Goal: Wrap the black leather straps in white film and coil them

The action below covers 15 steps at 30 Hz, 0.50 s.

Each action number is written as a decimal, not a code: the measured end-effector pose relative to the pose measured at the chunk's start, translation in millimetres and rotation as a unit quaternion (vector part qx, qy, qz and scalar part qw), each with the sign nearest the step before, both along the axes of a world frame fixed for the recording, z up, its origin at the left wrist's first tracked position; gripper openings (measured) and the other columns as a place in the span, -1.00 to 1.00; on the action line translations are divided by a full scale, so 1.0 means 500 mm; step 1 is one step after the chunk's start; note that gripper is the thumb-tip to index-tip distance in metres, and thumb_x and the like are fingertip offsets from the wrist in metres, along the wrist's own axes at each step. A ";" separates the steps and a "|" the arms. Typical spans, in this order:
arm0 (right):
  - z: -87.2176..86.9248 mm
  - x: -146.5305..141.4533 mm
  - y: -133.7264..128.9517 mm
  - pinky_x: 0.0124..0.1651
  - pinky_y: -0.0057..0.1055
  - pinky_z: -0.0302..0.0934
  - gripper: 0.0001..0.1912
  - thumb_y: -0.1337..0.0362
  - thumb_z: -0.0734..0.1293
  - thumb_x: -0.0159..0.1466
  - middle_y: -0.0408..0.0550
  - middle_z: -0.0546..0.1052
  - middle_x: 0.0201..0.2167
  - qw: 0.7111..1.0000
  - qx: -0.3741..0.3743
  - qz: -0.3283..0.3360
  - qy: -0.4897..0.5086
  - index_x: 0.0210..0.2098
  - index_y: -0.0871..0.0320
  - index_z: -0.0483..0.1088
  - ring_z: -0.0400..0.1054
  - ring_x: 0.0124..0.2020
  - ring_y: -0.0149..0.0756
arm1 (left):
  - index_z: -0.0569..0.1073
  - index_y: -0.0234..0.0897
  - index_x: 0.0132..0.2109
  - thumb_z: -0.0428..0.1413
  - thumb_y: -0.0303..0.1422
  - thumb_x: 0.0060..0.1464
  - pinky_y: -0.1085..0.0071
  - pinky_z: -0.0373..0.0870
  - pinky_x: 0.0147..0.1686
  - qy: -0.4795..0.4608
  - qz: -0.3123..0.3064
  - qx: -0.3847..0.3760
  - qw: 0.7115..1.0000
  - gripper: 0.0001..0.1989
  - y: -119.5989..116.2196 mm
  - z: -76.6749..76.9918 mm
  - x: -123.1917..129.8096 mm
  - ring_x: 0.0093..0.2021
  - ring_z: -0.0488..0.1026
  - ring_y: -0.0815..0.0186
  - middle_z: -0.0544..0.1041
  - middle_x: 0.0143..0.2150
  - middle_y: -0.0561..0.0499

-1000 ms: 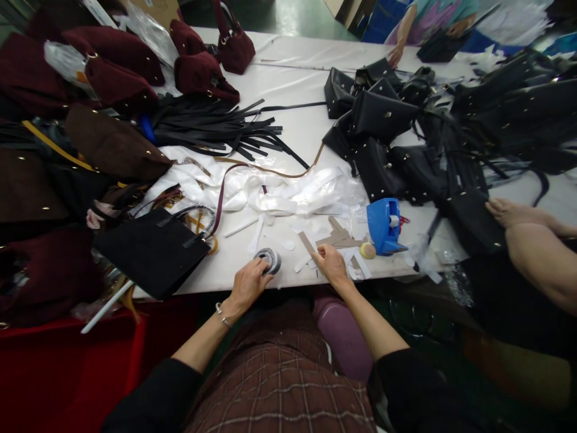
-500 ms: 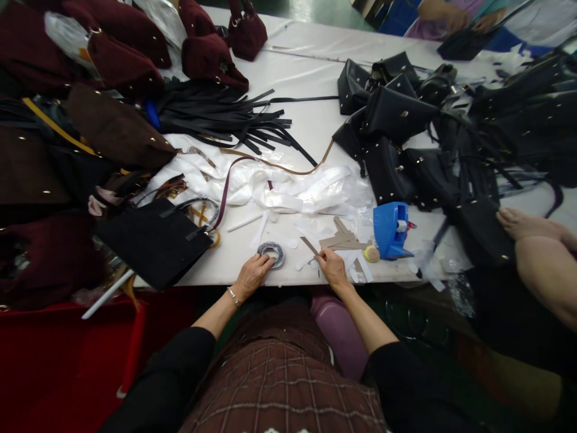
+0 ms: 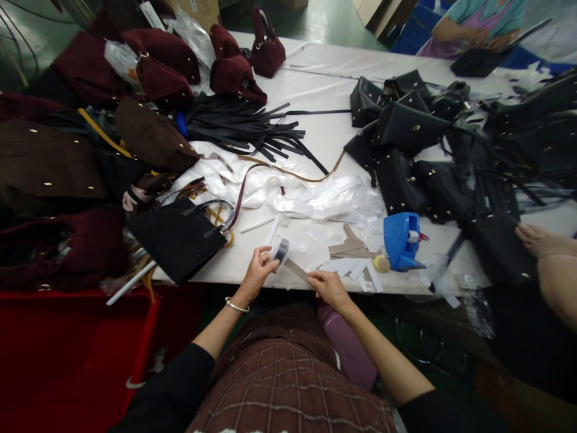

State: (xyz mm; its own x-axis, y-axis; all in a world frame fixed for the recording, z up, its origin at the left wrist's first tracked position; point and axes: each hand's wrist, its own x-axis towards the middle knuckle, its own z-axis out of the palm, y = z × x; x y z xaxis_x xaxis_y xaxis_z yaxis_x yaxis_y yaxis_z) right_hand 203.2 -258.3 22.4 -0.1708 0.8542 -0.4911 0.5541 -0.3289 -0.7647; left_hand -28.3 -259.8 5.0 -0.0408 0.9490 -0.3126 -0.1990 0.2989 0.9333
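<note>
My left hand (image 3: 260,272) is closed on a coiled roll (image 3: 281,251), dark with a clear rim, that looks like a roll of tape. It is tilted up off the table's front edge. Between finger and thumb of my right hand (image 3: 330,287) is a flat grey-brown strip (image 3: 296,269), its far end close to the roll; whether they touch I cannot tell. Past my right hand lie more grey-brown strips (image 3: 351,246) and white paper pieces (image 3: 356,267). A blue tape dispenser (image 3: 400,240) stands to their right, beside a small yellow roll (image 3: 381,263).
A black bag (image 3: 175,237) lies left of my hands, above a red bin (image 3: 76,355). Burgundy bags (image 3: 164,57) and black straps (image 3: 234,123) are behind it. Black handbags (image 3: 406,126) crowd the right. A neighbour's arm (image 3: 552,255) reaches in there; another person (image 3: 478,30) works across the table.
My left hand has lifted the roll from the table and tipped it up. My right hand has brought the strip leftward and down, close to the roll. The camera view has shifted.
</note>
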 end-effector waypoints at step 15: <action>0.099 -0.069 0.031 -0.55 -0.49 0.02 -0.73 0.09 0.41 0.07 -0.19 0.46 -0.62 0.993 0.026 -0.032 0.114 -0.39 0.19 0.53 0.15 -0.64 -0.49 | 0.19 -0.29 0.17 0.31 -0.25 -0.09 0.44 0.30 -0.33 -0.118 0.098 0.012 0.988 -0.28 -0.064 0.091 -0.064 -0.38 0.37 0.39 0.45 -0.33 0.10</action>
